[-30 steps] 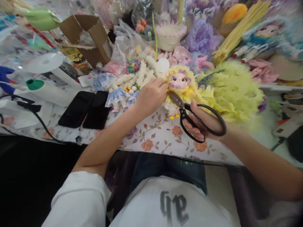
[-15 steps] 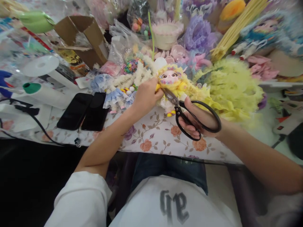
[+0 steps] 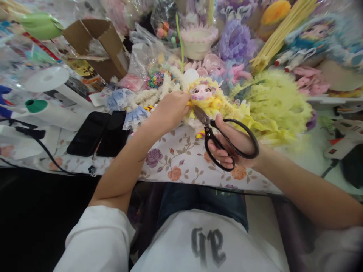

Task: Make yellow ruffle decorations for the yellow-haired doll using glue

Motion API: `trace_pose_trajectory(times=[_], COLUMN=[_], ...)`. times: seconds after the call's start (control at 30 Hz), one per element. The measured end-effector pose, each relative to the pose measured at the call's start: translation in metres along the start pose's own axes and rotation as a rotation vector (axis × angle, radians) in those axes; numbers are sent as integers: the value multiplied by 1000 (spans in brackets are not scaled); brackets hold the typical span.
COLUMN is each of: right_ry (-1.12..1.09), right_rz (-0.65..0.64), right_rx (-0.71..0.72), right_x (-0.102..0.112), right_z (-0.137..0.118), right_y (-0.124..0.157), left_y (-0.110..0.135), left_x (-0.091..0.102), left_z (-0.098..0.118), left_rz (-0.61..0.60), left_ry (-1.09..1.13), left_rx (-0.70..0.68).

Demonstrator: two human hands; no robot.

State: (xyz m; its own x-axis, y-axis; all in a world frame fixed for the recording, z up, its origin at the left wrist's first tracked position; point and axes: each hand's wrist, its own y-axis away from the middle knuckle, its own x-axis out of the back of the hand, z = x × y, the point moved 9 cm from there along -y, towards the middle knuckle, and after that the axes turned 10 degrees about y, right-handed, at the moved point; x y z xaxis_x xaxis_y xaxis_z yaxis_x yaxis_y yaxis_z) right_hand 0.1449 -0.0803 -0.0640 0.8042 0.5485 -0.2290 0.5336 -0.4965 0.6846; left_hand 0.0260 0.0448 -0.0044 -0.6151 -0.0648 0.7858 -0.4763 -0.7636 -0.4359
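Observation:
A small doll (image 3: 202,91) in a fluffy yellow outfit lies face up at the middle of the table. My left hand (image 3: 175,108) is closed at its left side, pinching a yellow part of it, though the fingertips are partly hidden. Black-handled scissors (image 3: 209,121) are in my right hand (image 3: 231,145), thumb through one loop and fingers through the other. Their blades point up and left, close together, with the tips against the doll's yellow clothing by my left fingers. Whether the blades have something between them I cannot tell.
Two black phones (image 3: 89,133) lie left of my forearm, beside a white thread cone (image 3: 47,110). A cardboard box (image 3: 98,49) stands behind them. Yellow tulle (image 3: 279,107) spreads to the right, and a glue gun (image 3: 344,138) lies farther right. Blue lace doll clothes (image 3: 120,100) sit left of the doll.
The scissors and my right hand have shifted slightly left, and the blades look closer together. My left hand has moved a little left and up, still at the doll's side.

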Motion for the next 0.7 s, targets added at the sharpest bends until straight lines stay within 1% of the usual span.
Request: trace_pose_trajectory(times=[0.1, 0.17, 0.27, 0.33, 0.4, 0.53, 0.6, 0.7], right_ry=[-58, -66, -33, -1, 22, 37, 30, 20], right_rz=[-15, -29, -68, -117, -152, -151, -148, -154], right_rx=[6, 12, 27, 39, 45, 54, 63, 82], right_x=[-12, -16, -18, -19, -20, -18, -18, -18], right_z=[1, 3, 7, 12, 17, 25, 27, 29], right_y=[-2, -2, 1, 7, 13, 21, 21, 21], left_y=[-2, -3, -1, 2, 4, 8, 8, 9], left_x=[-2, 1, 11, 15, 15, 5, -1, -6], left_z=[-1, -4, -11, -14, -16, -16, -17, -16], left_rz=[-25, -15, 47, 55, 14, -112, -170, -211], left_ry=[-6, 6, 81, 170, 259, 386, 442, 535], left_rx=[-27, -18, 56, 122, 177, 249, 262, 253])
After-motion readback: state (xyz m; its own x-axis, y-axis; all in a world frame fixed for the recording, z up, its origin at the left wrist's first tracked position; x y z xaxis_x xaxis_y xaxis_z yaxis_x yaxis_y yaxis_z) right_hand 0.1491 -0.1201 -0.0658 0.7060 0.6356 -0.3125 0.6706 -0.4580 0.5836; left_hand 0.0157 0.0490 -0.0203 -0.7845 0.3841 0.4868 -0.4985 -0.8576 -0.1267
